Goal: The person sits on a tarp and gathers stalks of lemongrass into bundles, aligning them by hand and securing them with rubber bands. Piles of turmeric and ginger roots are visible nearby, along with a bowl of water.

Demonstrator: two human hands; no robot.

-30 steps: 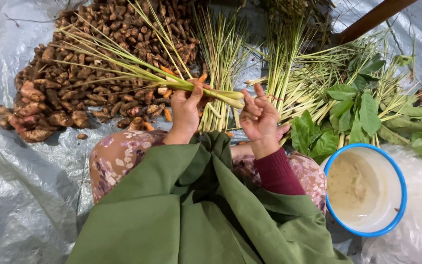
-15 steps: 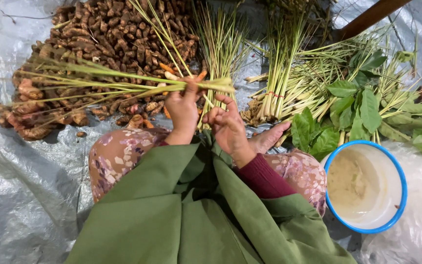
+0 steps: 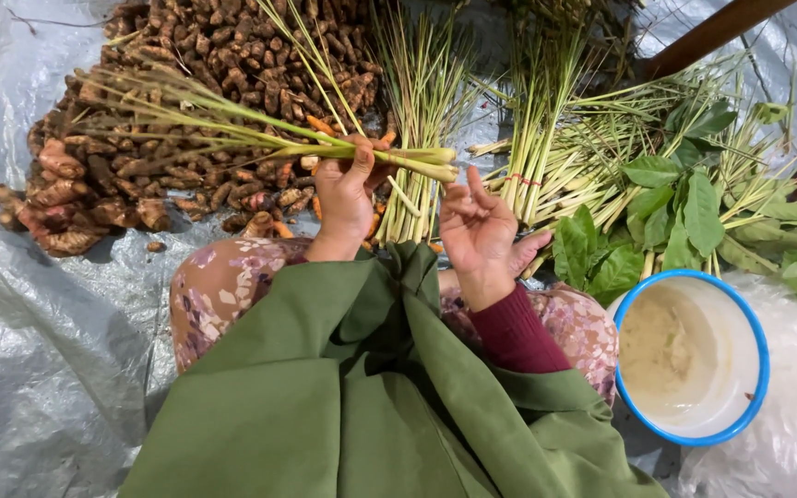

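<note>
Since half a second ago my right hand [image 3: 477, 221] has come off my lap and risen, fingers loose and empty, just below the cut ends. My left hand [image 3: 345, 189] clenches the lemongrass bundle [image 3: 260, 138], leaves trailing leftward over the turmeric pile [image 3: 186, 111]. I'm gathering stalks; next, squaring those ends seems needed.

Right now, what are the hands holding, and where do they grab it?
The left hand grips a bundle of lemongrass stalks near its thick cut ends. The right hand is open, holding nothing.
</note>
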